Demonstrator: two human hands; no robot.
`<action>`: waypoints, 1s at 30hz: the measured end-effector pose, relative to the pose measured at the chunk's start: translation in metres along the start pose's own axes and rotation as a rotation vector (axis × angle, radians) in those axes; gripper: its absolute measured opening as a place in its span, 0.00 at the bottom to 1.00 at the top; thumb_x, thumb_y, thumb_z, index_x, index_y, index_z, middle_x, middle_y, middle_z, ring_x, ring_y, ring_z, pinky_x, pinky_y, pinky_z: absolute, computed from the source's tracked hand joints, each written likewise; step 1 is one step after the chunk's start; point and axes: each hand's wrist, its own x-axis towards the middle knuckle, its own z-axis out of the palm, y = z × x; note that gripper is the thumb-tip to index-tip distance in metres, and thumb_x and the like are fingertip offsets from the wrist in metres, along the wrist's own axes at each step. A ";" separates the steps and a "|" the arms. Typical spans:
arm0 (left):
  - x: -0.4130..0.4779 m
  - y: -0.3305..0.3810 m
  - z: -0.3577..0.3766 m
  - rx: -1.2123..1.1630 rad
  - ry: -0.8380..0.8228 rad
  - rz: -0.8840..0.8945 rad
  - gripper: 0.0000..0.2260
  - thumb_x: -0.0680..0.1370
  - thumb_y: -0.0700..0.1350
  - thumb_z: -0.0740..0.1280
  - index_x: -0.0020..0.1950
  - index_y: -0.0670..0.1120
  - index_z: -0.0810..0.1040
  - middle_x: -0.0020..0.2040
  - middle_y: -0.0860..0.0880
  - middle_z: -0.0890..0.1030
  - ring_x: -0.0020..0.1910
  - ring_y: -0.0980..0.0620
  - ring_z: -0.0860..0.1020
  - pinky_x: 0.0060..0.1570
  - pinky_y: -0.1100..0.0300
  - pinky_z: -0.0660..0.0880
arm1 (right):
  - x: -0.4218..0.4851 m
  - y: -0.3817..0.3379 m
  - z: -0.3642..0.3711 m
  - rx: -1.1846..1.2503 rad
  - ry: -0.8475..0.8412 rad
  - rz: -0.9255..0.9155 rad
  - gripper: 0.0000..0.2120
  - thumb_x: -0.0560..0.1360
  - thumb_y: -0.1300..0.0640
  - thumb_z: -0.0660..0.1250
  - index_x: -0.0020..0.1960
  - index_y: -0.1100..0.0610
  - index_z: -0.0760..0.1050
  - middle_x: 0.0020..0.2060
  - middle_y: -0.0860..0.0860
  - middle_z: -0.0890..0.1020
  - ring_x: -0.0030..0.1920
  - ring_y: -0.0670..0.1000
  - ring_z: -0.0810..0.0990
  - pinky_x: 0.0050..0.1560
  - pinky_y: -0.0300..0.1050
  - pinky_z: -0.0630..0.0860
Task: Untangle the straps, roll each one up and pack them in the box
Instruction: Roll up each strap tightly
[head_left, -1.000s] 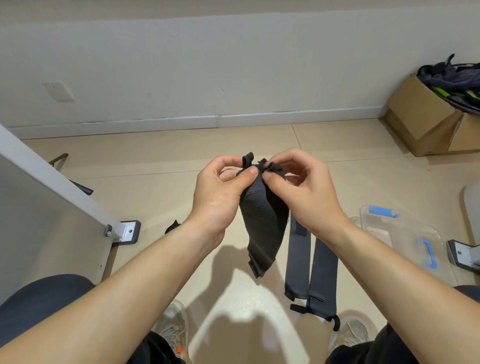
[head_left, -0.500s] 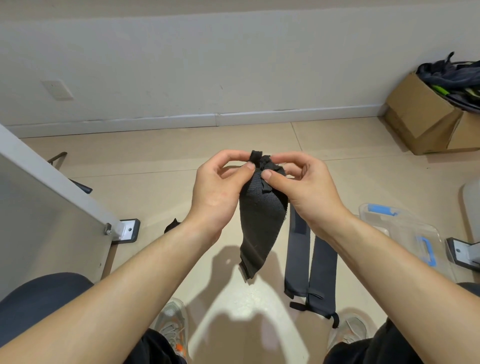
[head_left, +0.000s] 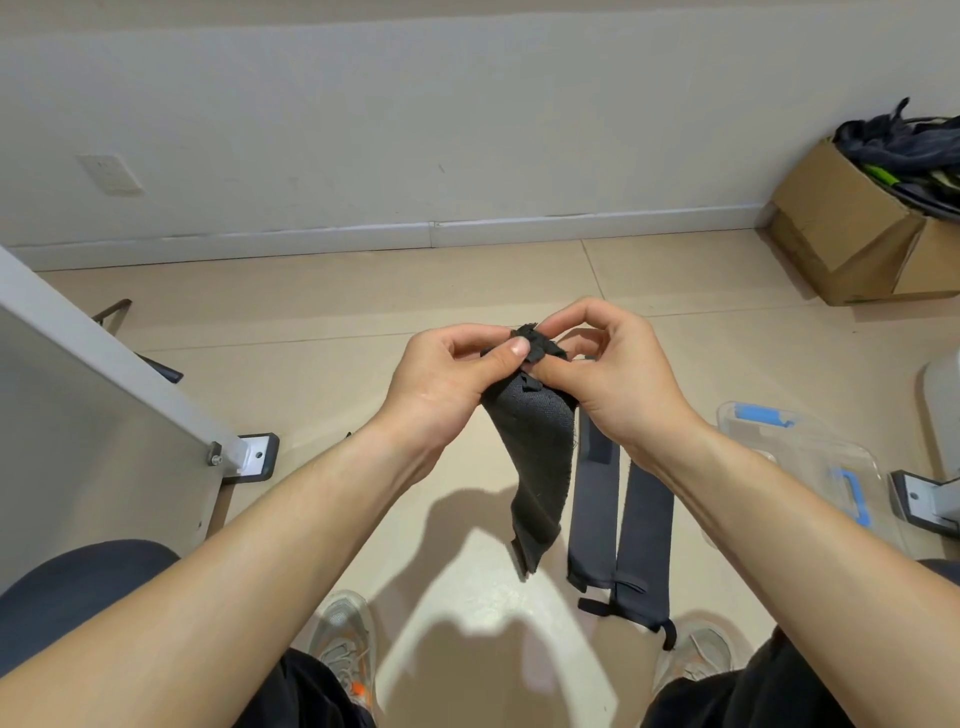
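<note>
A black fabric strap hangs in front of me over the floor, bunched at its top end. My left hand pinches that top end with thumb and fingers, and my right hand pinches it from the other side. Two grey straps lie flat side by side on the tiled floor just right of the hanging one, partly hidden by my right forearm. A clear plastic box with blue latches sits on the floor at the right.
A cardboard box full of dark straps stands by the wall at far right. A white panel with a metal foot is at left. My shoes rest on the floor below.
The strap's top end has been gathered tighter between my fingers, and its hanging tail sits a little higher and shorter. Both hands stay together at the same spot.
</note>
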 end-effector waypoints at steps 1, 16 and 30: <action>0.001 0.000 -0.001 0.003 0.001 -0.009 0.13 0.72 0.46 0.78 0.54 0.42 0.86 0.49 0.43 0.87 0.51 0.46 0.84 0.58 0.52 0.79 | 0.000 0.001 0.000 -0.021 -0.014 0.000 0.10 0.71 0.62 0.79 0.46 0.51 0.81 0.34 0.56 0.83 0.33 0.49 0.78 0.39 0.46 0.75; -0.002 0.006 -0.004 0.107 0.034 0.147 0.09 0.74 0.35 0.76 0.45 0.50 0.84 0.43 0.55 0.86 0.46 0.57 0.83 0.48 0.63 0.77 | 0.003 -0.001 -0.007 0.225 -0.227 0.075 0.09 0.76 0.66 0.73 0.47 0.53 0.78 0.44 0.64 0.79 0.41 0.55 0.79 0.36 0.44 0.78; -0.009 0.016 -0.010 -0.190 -0.147 -0.227 0.07 0.75 0.46 0.73 0.50 0.45 0.84 0.47 0.47 0.86 0.45 0.48 0.85 0.52 0.57 0.81 | 0.003 -0.001 -0.005 0.006 -0.157 -0.084 0.15 0.73 0.73 0.71 0.39 0.53 0.79 0.38 0.50 0.83 0.35 0.49 0.79 0.43 0.45 0.76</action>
